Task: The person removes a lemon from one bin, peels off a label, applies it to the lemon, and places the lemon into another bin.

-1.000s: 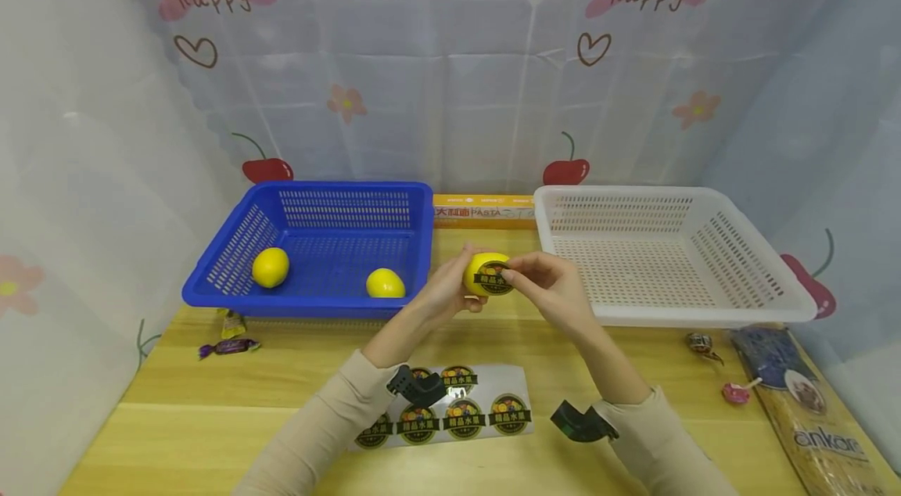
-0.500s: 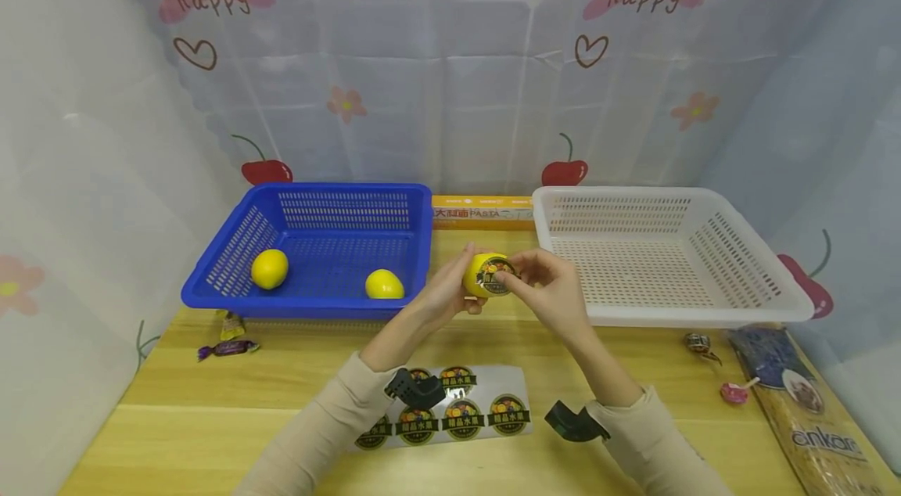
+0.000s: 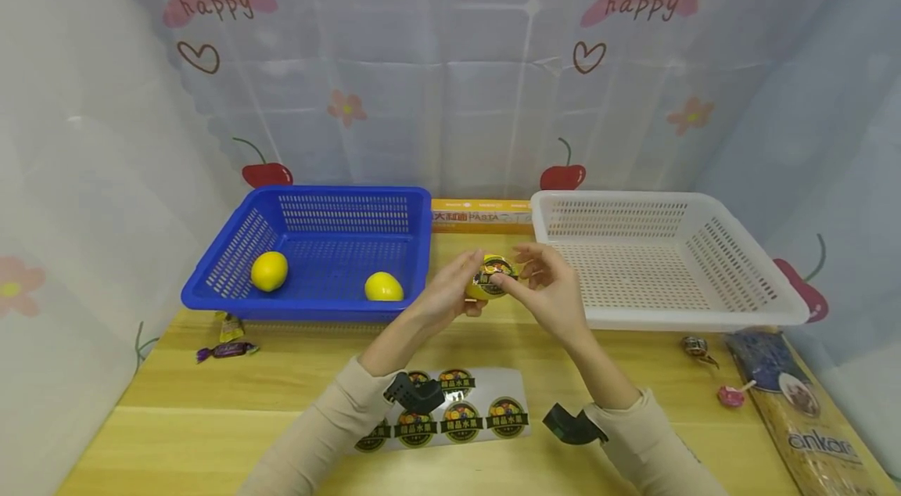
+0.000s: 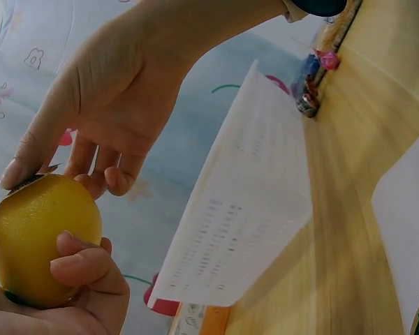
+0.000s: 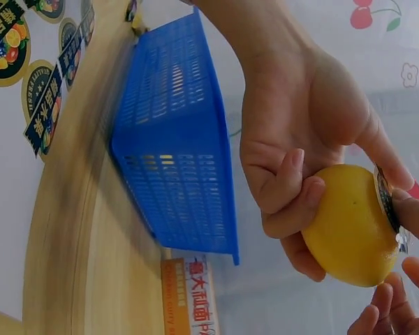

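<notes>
Between both hands is a yellow lemon point(image 3: 480, 293), gripped by the fingers and thumb of my left hand point(image 3: 445, 290). A round black-and-gold fruit sticker point(image 3: 496, 267) lies on its right side. The thumb of my right hand point(image 3: 556, 299) presses on that sticker, while its other fingers are loosely bent, away from the lemon in the left wrist view. At the lemon's edge in the right wrist view, part of the sticker point(image 5: 385, 198) stands off the peel. On the table below, a white sheet point(image 3: 486, 386) bears several matching stickers, partly hidden by the left sleeve.
A blue basket point(image 3: 310, 310) with two lemons stands at the left. The white basket point(image 3: 704, 316) is at the right. Behind them lies an orange pasta box point(image 3: 482, 228). Wrapped candies point(image 3: 227, 350), a lollipop point(image 3: 732, 396) and a pasta bag point(image 3: 820, 425) lie near the table's sides.
The right thumb has slid left over the sticker, pressing it against the lemon, and the right fingers have moved off its edge. The left hand keeps its grip, turning the lemon slightly.
</notes>
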`<state>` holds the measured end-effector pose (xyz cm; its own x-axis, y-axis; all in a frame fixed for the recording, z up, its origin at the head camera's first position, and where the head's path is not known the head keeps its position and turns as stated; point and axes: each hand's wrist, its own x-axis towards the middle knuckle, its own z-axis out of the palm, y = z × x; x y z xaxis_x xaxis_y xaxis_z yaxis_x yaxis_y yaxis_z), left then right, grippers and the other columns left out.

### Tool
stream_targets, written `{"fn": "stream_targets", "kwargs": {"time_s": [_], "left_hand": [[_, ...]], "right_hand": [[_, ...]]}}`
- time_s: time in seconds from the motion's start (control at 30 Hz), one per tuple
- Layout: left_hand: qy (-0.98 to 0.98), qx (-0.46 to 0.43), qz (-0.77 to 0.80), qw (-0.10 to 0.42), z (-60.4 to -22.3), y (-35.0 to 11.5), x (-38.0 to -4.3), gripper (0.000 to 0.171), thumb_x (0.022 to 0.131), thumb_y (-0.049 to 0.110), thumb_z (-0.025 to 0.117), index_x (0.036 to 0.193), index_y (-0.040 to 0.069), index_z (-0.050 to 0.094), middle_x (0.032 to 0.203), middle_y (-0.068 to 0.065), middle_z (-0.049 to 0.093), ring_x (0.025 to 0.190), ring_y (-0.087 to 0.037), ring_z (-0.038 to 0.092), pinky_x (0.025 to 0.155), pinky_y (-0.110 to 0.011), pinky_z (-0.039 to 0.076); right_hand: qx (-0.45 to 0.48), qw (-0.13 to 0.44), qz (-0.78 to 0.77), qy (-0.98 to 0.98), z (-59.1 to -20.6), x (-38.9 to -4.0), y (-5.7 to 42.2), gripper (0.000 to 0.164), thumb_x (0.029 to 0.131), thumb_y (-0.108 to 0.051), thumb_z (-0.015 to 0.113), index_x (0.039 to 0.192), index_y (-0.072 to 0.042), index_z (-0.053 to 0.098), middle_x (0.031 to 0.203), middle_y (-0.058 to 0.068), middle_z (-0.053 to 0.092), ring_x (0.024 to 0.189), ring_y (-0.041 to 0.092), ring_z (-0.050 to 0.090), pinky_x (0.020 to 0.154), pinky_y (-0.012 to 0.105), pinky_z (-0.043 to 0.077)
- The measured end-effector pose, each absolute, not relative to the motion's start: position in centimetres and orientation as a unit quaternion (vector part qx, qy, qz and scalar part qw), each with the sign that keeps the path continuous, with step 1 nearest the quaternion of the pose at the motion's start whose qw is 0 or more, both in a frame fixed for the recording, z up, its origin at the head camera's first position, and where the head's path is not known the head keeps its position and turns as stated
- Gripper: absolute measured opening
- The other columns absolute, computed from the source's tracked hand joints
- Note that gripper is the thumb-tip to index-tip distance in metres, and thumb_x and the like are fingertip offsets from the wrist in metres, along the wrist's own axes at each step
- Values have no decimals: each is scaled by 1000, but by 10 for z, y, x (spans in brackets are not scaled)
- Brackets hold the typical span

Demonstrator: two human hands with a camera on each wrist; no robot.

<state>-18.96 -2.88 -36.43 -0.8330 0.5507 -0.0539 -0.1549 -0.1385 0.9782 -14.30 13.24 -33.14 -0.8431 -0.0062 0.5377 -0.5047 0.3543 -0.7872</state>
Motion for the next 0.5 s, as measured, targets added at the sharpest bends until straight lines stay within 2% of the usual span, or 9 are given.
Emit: {"fn": "stream_targets", "kwargs": {"time_s": [0.13,0.2,0.23,0.33,0.43,0.5], "left_hand": [[597,180,743,243,-364,-30,-189,80,81,68,48,128,4,38,94,-5,51,65,-11,44,55,-20,38],[589,188,746,248,-363,-31,-188,88,72,70,53,127,3,38,93,-5,52,66,-12,45,55,-20,38],[585,191,747,250,-363,-31,-188,89,72,69,55,128,3,37,94,-5,52,66,-12,44,55,-20,37],[581,189,750,254,-362,-31,-187,74,83,56,55,130,3,36,97,-6,51,66,-13,43,55,-21,36],[583,184,749,255,-362,-30,-187,51,97,38,47,133,3,35,97,-6,50,65,-13,42,55,-22,34],[586,182,748,253,-362,-29,-187,42,101,32,40,131,2,36,96,-7,50,64,-14,42,54,-22,34]], "right_hand": [[141,197,571,-784,-341,-150,136,41,72,5,76,110,11,59,100,27,61,85,19,56,65,26,48],[132,177,588,-778,-348,-155,139,41,74,5,75,111,9,59,104,24,61,89,12,56,68,23,48],[128,168,595,-775,-352,-158,141,41,75,4,75,112,8,59,106,23,61,91,10,55,70,23,49],[120,145,615,-766,-359,-162,144,40,77,1,74,114,4,59,110,19,59,94,9,56,72,21,49],[122,136,626,-758,-360,-163,145,38,79,-1,73,114,4,58,110,16,58,96,11,56,74,21,50],[125,134,633,-753,-361,-163,145,37,80,-1,72,114,5,58,110,15,58,97,12,56,74,21,51]]}}
